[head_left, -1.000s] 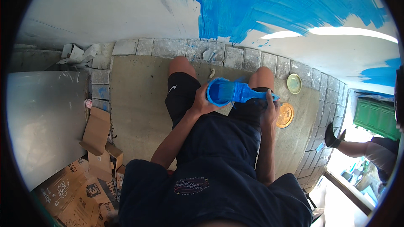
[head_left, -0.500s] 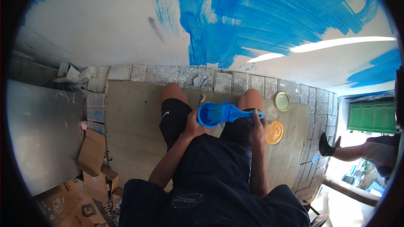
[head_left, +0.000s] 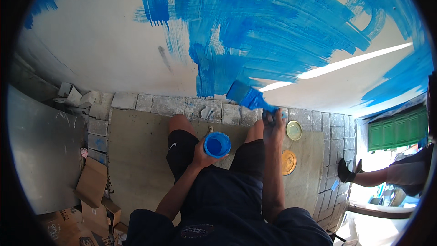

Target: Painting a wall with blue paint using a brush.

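My left hand is wrapped round a small can of blue paint, its rim smeared with blue, held above my lap. The paint's surface shows through the open top. My right hand grips the handle of a wide paintbrush, stretched out toward the wall. Blue paint coats the brush's bristles and ferrule. Behind the bristles is the white wall, with broad, uneven blue strokes over its middle and right. Whether the bristles touch the wall, I cannot tell.
Two round lids, one pale green and one orange-yellow, lie right of my legs. Cardboard boxes and a metal panel stand left. Paving blocks line the wall's foot. Another person's leg extends in at the right.
My right hand has lifted the brush out of the can and moved it forward toward the wall. The can stays in my left hand, slightly lower in view.
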### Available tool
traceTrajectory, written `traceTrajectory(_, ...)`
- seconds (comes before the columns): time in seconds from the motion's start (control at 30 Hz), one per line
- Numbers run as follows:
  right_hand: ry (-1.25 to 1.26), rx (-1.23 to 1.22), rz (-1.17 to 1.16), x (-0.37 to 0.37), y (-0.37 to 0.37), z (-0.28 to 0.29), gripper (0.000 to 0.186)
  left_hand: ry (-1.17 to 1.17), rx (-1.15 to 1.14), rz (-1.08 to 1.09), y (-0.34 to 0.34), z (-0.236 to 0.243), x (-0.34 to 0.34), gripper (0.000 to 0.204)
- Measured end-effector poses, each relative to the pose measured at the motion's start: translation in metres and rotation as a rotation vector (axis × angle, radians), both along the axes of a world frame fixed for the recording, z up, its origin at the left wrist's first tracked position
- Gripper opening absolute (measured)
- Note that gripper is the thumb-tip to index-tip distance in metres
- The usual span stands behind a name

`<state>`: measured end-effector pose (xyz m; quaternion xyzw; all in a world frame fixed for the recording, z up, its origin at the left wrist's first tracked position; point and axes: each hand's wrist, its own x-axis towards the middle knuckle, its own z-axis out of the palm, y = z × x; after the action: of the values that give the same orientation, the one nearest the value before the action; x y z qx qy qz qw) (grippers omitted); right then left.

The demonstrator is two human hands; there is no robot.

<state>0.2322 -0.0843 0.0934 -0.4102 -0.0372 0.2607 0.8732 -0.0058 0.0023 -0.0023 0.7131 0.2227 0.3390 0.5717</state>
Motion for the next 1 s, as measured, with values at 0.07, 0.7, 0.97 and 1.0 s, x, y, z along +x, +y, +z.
traceTrajectory(0.07,-0.099,0.104,0.013,0.020,0.028,0.021,0.027,0.038,-0.018,0.003,0.000,-0.004,-0.002,0.077)
traceTrajectory(0.7,-0.651,-0.137,-0.730,0.094,-0.042,0.094,0.025,0.016,0.013,0.052,0.003,-0.010,-0.003,0.079)
traceTrajectory(0.97,-1.268,-0.525,0.114,0.022,0.020,0.066,0.025,-0.011,0.008,0.055,0.001,-0.002,0.000,0.080)
traceTrajectory(1.0,-1.358,-0.594,0.171,0.014,0.036,0.065,0.027,-0.002,0.012,0.061,0.001,-0.002,-0.002,0.080)
